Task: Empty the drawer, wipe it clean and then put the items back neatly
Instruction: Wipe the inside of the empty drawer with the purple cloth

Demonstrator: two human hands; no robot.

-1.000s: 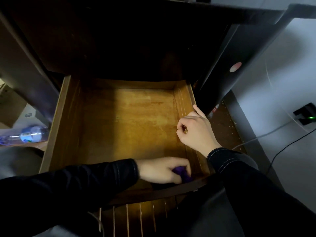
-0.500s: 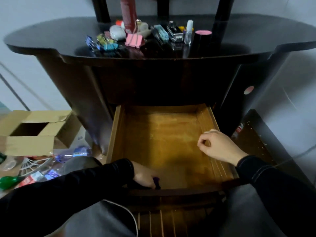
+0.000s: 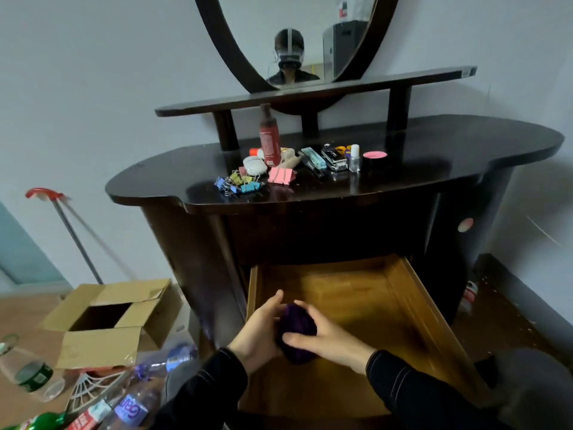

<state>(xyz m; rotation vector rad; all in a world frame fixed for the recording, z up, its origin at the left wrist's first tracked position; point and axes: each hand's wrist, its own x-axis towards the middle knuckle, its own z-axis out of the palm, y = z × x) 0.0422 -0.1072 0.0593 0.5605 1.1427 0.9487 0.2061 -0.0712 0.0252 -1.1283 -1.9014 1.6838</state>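
Note:
The wooden drawer (image 3: 415, 308) stands pulled out, its bottom bare. Above its left front part I hold a bunched purple cloth (image 3: 296, 332) between both hands. My left hand (image 3: 259, 328) cups it from the left, and my right hand (image 3: 325, 335) grips it from the right with thumb and fingers curled round it. On the dark dresser top (image 3: 449, 156) lie the drawer's items: coloured binder clips (image 3: 238, 183), pink clips (image 3: 281, 175), a red bottle (image 3: 269, 138), a stapler (image 3: 333, 156), a small clear bottle (image 3: 354, 158) and a pink-lidded jar (image 3: 374, 156).
An open cardboard box (image 3: 108, 318) sits on the floor to the left, with plastic bottles (image 3: 133, 401) and a white rack in front of it. A red-headed mop (image 3: 71, 234) leans on the wall. An oval mirror (image 3: 297, 38) and a narrow shelf (image 3: 310, 94) rise above the dresser.
The view has tilted up to take in the dresser top and mirror. My right hand left the drawer's right rim and joined my left hand on the purple cloth, now lifted off the drawer's front corner.

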